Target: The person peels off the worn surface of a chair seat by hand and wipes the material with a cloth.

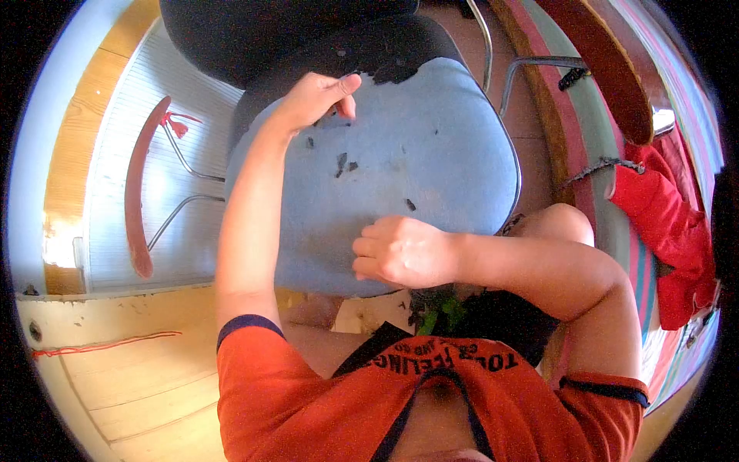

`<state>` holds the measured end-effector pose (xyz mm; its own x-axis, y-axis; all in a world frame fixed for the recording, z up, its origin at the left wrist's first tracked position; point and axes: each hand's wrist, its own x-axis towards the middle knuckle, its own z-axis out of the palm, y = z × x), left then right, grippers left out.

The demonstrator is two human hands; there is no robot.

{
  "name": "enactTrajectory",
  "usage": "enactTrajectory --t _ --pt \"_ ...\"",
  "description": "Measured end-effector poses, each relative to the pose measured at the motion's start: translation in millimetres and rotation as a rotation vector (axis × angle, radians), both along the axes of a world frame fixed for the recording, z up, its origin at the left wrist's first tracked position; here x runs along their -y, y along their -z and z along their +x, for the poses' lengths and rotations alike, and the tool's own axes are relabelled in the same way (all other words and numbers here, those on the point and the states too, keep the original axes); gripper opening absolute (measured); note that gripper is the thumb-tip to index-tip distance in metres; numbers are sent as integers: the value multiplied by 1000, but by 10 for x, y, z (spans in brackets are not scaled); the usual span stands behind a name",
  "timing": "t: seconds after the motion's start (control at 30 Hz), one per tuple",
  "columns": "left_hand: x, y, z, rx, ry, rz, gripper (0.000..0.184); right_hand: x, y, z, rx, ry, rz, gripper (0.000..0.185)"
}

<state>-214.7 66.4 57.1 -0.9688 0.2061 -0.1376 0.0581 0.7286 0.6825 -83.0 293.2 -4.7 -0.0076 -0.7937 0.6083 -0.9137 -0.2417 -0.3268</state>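
My left hand [319, 100] is over the far part of a chair seat [431, 146]. Its thumb points right and the other fingers curl underneath, partly hidden; I cannot see what is between them. The seat is light blue where its black covering [385, 46] has come off, leaving a ragged edge just beyond the hand. Dark flakes [342, 164] are scattered over the blue part. Nearer to me, my right hand [404, 250] is closed in a fist above the front of the seat, back of the hand up. Anything inside the fist is hidden.
The black backrest [285, 31] rises at the far side. Reddish-brown armrests [138, 192] on metal tubes flank the seat. Red cloth [666, 223] lies on striped fabric [643, 269] at the right. A pale wooden surface [138, 369] with a red cord [108, 344] is at lower left.
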Motion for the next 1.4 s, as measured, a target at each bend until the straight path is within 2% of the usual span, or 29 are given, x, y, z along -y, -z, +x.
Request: enactTrajectory --t 0.07,0.1,0.17,0.2,0.33,0.4,0.53,0.6,0.63,0.7,0.73,0.8,0.83,0.9,0.93,0.97,1.03,1.07,1.1,1.2,1.27,1.4 --pt "1 -18 -42 -234 -86 -256 31 11 27 21 19 -2 -53 18" --pt "5 75 -107 -235 -88 -256 31 14 22 25 18 -4 -53 18" --pt "46 320 -260 -610 -99 -275 30 19 8 18 2 2 -51 19" --pt "-2 321 -266 -526 -138 -366 32 26 13 9 -1 6 -50 19" --pt "11 349 -342 -468 -52 -382 26 33 34 6 9 -3 -35 20" --pt "53 395 -340 -745 131 -527 20 31 34 2 15 -9 -40 20" --pt "111 456 -392 -837 156 -570 16 38 25 -3 40 -22 -52 19" --pt "176 431 -445 -889 -71 -500 17 28 37 -2 40 -21 -48 19" --pt "186 323 -399 -833 -200 -398 17 36 60 0 33 -25 -56 19" --pt "242 49 -246 -492 -195 -229 18 24 63 -6 27 -22 -63 19" --pt "202 -90 -113 -490 -189 -226 18 14 42 -4 23 -17 -62 18" --pt "111 -323 130 181 126 67 19 1 36 -1 22 -10 -61 17" --pt "28 -352 146 183 127 67 19 8 39 6 15 -5 -53 16" --pt "-231 -270 165 71 19 -241 26 23 41 36 15 -6 -42 16" --pt "-295 -83 144 -260 45 -161 30 24 31 30 2 1 -34 15" --pt "-324 36 73 -261 44 -159 30 28 23 24 -12 9 -27 15" --pt "-361 177 -132 -712 165 -284 35 38 12 36 -4 15 -42 14" --pt "-340 219 -189 -538 156 -233 38 37 10 36 9 21 -60 14" --pt "-324 247 -227 -539 158 -229 38 32 17 32 9 24 -58 14" --pt "-288 314 -286 -638 278 -269 28 23 44 17 -28 36 -30 15" --pt "-295 339 -270 -771 367 -403 18 12 42 7 -10 14 -38 16" --pt "-234 340 -341 -907 493 -558 13 0 -7 -10 -6 16 -43 16"
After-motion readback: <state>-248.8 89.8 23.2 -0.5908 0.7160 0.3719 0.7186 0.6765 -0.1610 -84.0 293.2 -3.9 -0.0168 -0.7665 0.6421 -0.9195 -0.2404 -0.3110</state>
